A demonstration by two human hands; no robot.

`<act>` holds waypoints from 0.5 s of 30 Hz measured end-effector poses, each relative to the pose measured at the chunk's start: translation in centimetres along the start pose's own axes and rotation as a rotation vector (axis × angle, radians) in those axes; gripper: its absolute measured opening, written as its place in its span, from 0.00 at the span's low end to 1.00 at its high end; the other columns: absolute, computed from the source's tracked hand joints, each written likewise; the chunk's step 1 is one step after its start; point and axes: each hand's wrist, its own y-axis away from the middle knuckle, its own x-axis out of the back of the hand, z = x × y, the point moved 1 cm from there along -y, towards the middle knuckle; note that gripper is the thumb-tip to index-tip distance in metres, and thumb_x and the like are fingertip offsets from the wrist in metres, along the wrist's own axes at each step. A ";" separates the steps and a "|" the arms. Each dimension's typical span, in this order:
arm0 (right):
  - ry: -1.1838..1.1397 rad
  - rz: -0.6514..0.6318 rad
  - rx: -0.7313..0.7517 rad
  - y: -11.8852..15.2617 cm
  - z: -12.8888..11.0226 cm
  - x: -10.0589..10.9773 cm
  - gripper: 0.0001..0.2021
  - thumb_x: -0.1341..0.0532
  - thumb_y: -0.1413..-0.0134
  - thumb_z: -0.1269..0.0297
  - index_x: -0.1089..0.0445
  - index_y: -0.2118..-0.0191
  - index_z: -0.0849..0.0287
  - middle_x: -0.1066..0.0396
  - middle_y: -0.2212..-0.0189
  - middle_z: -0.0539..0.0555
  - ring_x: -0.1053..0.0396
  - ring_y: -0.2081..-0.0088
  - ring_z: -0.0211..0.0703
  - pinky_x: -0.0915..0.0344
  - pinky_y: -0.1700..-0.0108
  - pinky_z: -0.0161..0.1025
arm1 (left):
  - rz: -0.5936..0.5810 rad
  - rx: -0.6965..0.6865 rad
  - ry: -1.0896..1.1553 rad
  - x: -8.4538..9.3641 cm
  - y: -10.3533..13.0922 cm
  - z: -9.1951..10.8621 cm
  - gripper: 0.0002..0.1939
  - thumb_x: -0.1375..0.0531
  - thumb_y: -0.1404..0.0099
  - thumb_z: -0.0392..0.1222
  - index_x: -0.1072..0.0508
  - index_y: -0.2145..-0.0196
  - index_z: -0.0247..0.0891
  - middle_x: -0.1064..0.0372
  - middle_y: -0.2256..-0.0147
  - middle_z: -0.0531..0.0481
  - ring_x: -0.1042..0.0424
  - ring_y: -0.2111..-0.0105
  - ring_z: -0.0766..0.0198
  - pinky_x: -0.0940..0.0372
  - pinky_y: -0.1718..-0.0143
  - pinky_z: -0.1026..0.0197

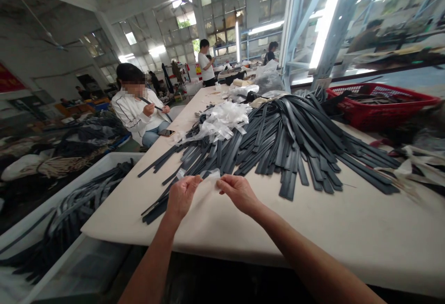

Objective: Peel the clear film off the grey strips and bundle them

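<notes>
A small translucent white plastic strip [210, 174] spans the gap between my two hands, above the near part of the table. My left hand [182, 195] pinches it with thumb and forefinger, and a bit of white shows beyond those fingers. At the other end my right hand [239, 193] has its fingers closed on the strip. Just past my hands lies a wide pile of dark flat straps [278, 132]. On the pile's left part rests a heap of crumpled white plastic strips [222, 121].
The cream-topped table [264, 230] has a rounded near-left corner. A white bin [114, 158] with dark straps stands at left. A red basket [382, 109] sits at right. Across the left edge, a seated person [135, 109] holds a dark strap near a phone [167, 133].
</notes>
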 end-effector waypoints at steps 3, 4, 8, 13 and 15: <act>0.159 -0.005 0.063 0.7 -0.1 -0.1 0.15 0.42 0.41 0.62 0.32 0.78 0.59 0.33 0.80 0.49 0.38 0.76 0.37 0.46 0.71 0.35 | -0.243 0.140 0.252 -1.8 0.8 0.0 0.23 0.39 0.39 0.59 0.19 0.66 0.36 0.24 0.69 0.44 0.28 0.67 0.56 0.35 0.62 0.58; 0.208 -0.002 0.084 1.0 0.0 -0.3 0.15 0.42 0.41 0.63 0.32 0.79 0.58 0.33 0.80 0.49 0.39 0.75 0.37 0.47 0.71 0.35 | -0.268 0.156 0.297 -2.3 1.1 0.1 0.22 0.38 0.40 0.59 0.18 0.64 0.35 0.23 0.69 0.44 0.28 0.68 0.57 0.34 0.62 0.58; 0.333 -0.018 0.130 2.3 0.9 -0.4 0.16 0.43 0.39 0.63 0.30 0.77 0.58 0.31 0.77 0.51 0.36 0.73 0.39 0.45 0.69 0.36 | -0.240 0.122 0.275 -3.6 2.1 0.8 0.15 0.35 0.41 0.52 0.17 0.64 0.38 0.22 0.66 0.46 0.26 0.63 0.55 0.35 0.56 0.57; 0.330 0.007 0.226 2.2 -1.3 5.3 0.16 0.41 0.43 0.65 0.29 0.48 0.51 0.25 0.56 0.54 0.26 0.64 0.42 0.33 0.64 0.38 | -0.191 0.322 0.438 -3.8 2.3 -1.3 0.17 0.31 0.47 0.53 0.18 0.69 0.35 0.22 0.69 0.45 0.25 0.68 0.56 0.32 0.59 0.55; 0.335 0.203 0.287 2.0 -3.5 10.3 0.21 0.41 0.41 0.58 0.33 0.43 0.53 0.26 0.53 0.58 0.25 0.60 0.45 0.30 0.63 0.40 | -0.147 0.409 0.576 -3.3 2.1 -2.7 0.18 0.28 0.51 0.53 0.19 0.70 0.36 0.21 0.69 0.43 0.24 0.68 0.55 0.31 0.60 0.55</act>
